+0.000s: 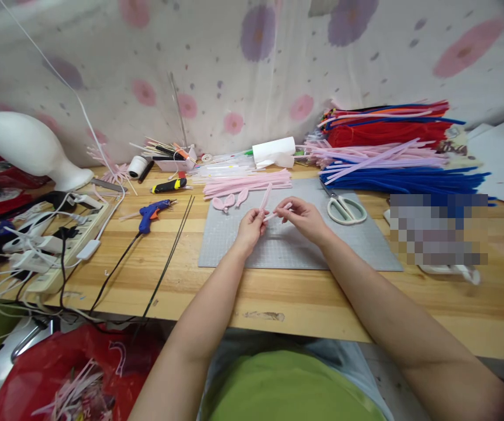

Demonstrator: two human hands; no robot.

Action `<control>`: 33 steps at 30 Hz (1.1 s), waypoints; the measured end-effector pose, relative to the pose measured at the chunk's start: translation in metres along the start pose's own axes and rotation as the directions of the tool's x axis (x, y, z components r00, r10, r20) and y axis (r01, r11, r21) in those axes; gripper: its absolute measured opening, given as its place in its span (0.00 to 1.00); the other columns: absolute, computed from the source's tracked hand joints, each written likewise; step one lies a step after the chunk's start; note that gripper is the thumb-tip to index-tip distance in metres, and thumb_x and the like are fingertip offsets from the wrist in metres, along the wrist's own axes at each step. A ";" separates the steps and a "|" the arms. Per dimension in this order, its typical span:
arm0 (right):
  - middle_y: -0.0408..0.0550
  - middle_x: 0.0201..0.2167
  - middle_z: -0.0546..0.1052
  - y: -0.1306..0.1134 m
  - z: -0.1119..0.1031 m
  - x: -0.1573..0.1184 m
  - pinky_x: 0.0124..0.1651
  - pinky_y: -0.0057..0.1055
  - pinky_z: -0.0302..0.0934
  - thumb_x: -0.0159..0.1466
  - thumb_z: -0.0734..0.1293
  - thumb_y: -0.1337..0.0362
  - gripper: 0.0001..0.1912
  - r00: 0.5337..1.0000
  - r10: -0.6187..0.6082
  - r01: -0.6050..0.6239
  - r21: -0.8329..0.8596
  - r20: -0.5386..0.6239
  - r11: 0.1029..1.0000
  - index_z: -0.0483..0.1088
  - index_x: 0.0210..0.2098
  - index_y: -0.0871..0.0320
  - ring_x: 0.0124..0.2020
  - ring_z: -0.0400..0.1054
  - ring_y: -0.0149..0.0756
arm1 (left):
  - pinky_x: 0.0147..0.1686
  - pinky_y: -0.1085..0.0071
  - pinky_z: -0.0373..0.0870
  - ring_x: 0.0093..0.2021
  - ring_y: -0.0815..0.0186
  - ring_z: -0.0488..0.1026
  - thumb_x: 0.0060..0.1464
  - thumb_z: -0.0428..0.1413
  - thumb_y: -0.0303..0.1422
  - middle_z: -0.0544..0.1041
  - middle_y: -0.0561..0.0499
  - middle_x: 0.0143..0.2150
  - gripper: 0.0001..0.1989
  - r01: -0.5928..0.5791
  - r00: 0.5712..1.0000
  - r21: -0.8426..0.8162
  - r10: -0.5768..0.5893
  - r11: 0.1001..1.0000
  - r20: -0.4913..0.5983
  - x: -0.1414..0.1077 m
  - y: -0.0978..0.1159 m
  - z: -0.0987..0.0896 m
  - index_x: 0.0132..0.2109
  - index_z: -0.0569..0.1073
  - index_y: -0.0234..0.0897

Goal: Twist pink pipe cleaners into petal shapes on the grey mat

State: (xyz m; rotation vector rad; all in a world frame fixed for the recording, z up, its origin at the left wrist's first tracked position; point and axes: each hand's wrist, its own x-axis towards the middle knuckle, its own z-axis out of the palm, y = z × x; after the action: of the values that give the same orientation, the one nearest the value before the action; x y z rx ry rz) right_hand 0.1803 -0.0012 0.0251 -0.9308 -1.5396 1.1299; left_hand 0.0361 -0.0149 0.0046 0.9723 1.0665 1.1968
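Both hands meet over the grey cutting mat (pixel 296 254). A pale pink pipe cleaner (pixel 266 196) stands up, bent, from the closed fingers of my left hand (pixel 251 229). My right hand (pixel 303 217) pinches a stretch of the pink pipe cleaner to the right, its fingertips close to the left ones. Whether both hands hold one single piece is hard to make out. Looped pink pipe-cleaner shapes (pixel 223 203) lie on the mat beyond my left hand. Behind them is a row of straight pink pipe cleaners (pixel 247 184). Scissors with pale handles (pixel 346 210) rest right of my right hand.
Blue pipe cleaners (pixel 401 180) and red ones (pixel 387 133) are piled at the back right. A blue glue gun (pixel 149 216), a yellow-black cutter (pixel 168 186) and a cable-filled power strip (pixel 72 245) lie left. A white foam head (pixel 24 149) stands behind them.
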 end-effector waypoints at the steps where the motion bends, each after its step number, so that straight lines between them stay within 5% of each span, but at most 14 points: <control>1: 0.42 0.23 0.69 0.000 0.000 0.001 0.26 0.26 0.60 0.49 0.67 0.56 0.11 0.998 0.008 -0.007 0.020 -0.057 1.000 0.69 0.25 0.58 0.25 0.61 0.27 | 0.17 0.80 0.51 0.18 0.79 0.57 0.47 0.53 0.39 0.64 0.57 0.21 0.11 -0.015 1.000 0.008 0.015 1.000 -0.018 0.001 -0.001 0.000 0.33 0.69 0.34; 7: 0.40 0.20 0.67 0.000 -0.005 0.006 0.23 0.25 0.59 0.48 0.68 0.56 0.13 0.955 0.087 -0.051 0.134 -0.284 0.990 0.67 0.29 0.57 0.22 0.61 0.26 | 0.23 0.79 0.58 0.25 0.76 0.64 0.43 0.55 0.34 0.68 0.54 0.24 0.11 -0.040 0.999 0.007 0.040 0.999 -0.029 0.000 0.000 0.000 0.36 0.73 0.35; 13: 0.42 0.25 0.70 -0.002 -0.001 0.009 0.24 0.24 0.59 0.50 0.66 0.55 0.12 0.889 -0.025 0.039 0.022 -0.457 0.999 0.65 0.28 0.57 0.25 0.64 0.27 | 0.22 0.78 0.57 0.25 0.74 0.65 0.42 0.56 0.35 0.71 0.52 0.25 0.13 -0.158 0.985 0.162 0.168 0.974 -0.046 0.001 -0.007 0.001 0.37 0.75 0.35; 19: 0.42 0.22 0.69 -0.003 0.007 0.009 0.23 0.24 0.58 0.48 0.67 0.57 0.12 0.947 0.063 -0.033 0.101 -0.314 0.994 0.66 0.27 0.58 0.23 0.63 0.27 | 0.24 0.77 0.59 0.24 0.74 0.64 0.38 0.58 0.34 0.72 0.52 0.25 0.11 -0.175 0.982 0.173 0.185 0.969 -0.043 0.003 -0.011 0.001 0.32 0.75 0.34; 24: 0.42 0.23 0.70 -0.005 0.001 0.008 0.23 0.23 0.56 0.48 0.68 0.56 0.13 0.923 0.123 -0.068 0.163 -0.364 0.984 0.65 0.27 0.58 0.22 0.62 0.25 | 0.26 0.76 0.61 0.25 0.74 0.66 0.36 0.59 0.33 0.73 0.52 0.27 0.14 -0.163 0.985 0.119 0.167 0.979 -0.028 0.001 -0.006 0.004 0.35 0.73 0.33; 33: 0.41 0.23 0.70 0.001 0.009 0.005 0.25 0.26 0.57 0.51 0.65 0.55 0.14 0.992 0.001 -0.024 -0.182 -0.123 0.983 0.69 0.33 0.57 0.23 0.62 0.27 | 0.26 0.77 0.59 0.25 0.75 0.63 0.40 0.57 0.35 0.70 0.54 0.26 0.11 -0.219 0.975 0.208 0.220 0.953 0.018 -0.003 -0.002 0.004 0.33 0.70 0.34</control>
State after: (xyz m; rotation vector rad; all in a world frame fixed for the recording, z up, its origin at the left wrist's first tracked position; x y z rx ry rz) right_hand 0.1703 0.0014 0.0240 -1.1143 -1.5573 0.9322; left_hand 0.0403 -0.0182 0.0039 1.2789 1.1267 1.2852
